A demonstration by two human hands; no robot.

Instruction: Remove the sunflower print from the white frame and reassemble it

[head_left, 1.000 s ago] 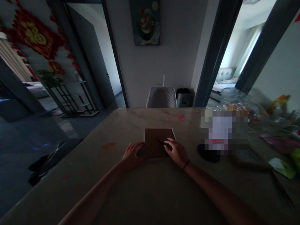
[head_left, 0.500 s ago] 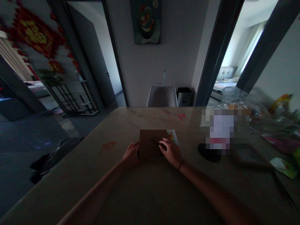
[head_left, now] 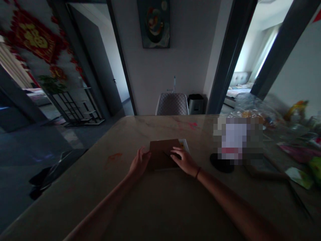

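Note:
A flat brown board (head_left: 160, 157) lies over a white-edged picture (head_left: 186, 144), whose coloured print shows only at the right. A short dark strip (head_left: 166, 154) crosses the board's middle; its kind is unclear. My left hand (head_left: 138, 163) is at the board's left edge, its thumb touching or nearly touching the edge and its fingers apart from the thumb. My right hand (head_left: 185, 161), with a dark band at the wrist, reaches over the right part of the board. Its fingers and thumb lie spread on the surface near the strip. Under this hand, part of the board is hidden.
On the table (head_left: 140, 129), a black round base (head_left: 222, 164) stands at the right below a blurred-out patch. Farther right are a dark flat tray or frame (head_left: 265, 169), a green packet (head_left: 301, 177) and clear plastic wrapping (head_left: 250, 107). A quilted chair (head_left: 172, 104) stands beyond the far edge.
The brown board has turned slightly and covers more of the print. My left hand has shifted a little left, its fingers pointing more upward. My right hand stays over the board. The view has moved slightly.

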